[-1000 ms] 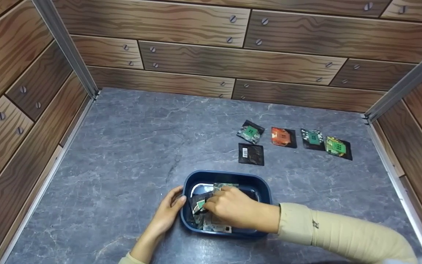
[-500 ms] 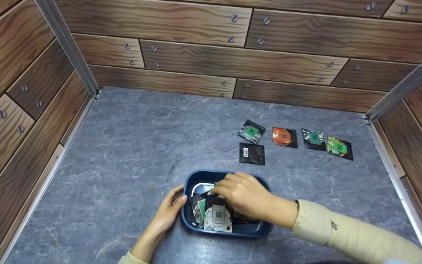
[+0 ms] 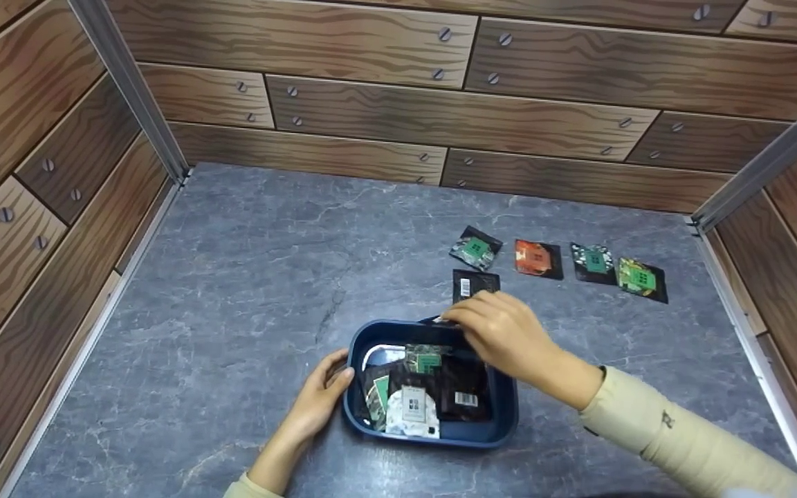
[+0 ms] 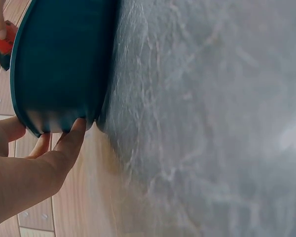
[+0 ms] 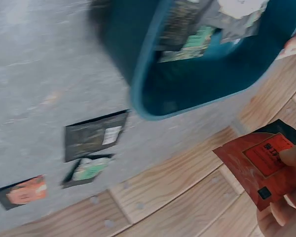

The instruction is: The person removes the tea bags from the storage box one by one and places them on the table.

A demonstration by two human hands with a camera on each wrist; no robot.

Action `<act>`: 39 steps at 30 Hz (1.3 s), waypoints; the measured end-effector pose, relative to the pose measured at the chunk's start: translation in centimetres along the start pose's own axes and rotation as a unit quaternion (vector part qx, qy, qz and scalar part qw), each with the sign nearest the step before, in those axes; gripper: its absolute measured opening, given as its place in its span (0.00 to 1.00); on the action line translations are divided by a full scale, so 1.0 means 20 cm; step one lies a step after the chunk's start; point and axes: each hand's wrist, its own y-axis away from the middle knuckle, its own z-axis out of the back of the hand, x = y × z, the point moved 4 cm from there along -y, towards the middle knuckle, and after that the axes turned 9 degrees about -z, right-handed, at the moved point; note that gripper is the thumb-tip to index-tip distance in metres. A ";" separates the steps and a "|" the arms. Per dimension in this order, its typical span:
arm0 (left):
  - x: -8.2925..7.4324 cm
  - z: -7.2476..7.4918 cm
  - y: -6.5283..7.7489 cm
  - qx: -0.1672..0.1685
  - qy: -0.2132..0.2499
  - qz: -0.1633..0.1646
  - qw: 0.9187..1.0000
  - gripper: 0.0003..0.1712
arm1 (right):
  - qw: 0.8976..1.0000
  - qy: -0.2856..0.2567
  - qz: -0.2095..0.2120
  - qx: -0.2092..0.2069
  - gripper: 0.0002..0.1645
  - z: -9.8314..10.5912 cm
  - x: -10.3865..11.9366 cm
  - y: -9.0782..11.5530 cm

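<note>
A dark blue plastic tub [image 3: 433, 443] stands on the grey surface with several tea-bag-like sachets inside, among them a white-and-black sachet [image 3: 412, 408] and a black one with a barcode [image 3: 465, 387]. My left hand [image 3: 315, 401] holds the tub at its left end, thumb at the rim and fingers against the outer wall [image 4: 64, 64]. My right hand [image 3: 509, 339] is above the tub's far right rim. Between thumb and fingers it pinches a red-and-black sachet [image 5: 261, 163], clear in the right wrist view but mostly hidden from the head.
Beyond the tub lie a black barcode sachet [image 3: 474, 282], a green-labelled sachet [image 3: 476, 247], an orange one [image 3: 538, 259], a teal-labelled one [image 3: 593, 263] and a yellow-green one [image 3: 642, 279]. Wood-patterned walls [image 3: 343, 104] enclose the surface at the back and sides.
My right hand has risen out of the tub toward the back right, bringing a sachet with it and uncovering the sachets inside. The left hand stays at the tub's left end.
</note>
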 end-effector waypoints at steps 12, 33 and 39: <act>0.00 0.01 0.00 -0.007 -0.009 0.012 1.000 0.28 | 0.996 0.057 -0.053 -0.034 0.20 0.00 -0.31 0.16; 0.01 0.01 0.00 -0.006 0.000 0.003 1.000 0.28 | 0.980 0.118 -0.156 0.024 0.15 -0.10 -0.73 0.39; 0.01 0.01 0.00 -0.005 -0.003 0.006 1.000 0.28 | 0.978 0.136 -0.154 0.028 0.14 -0.12 -0.80 0.43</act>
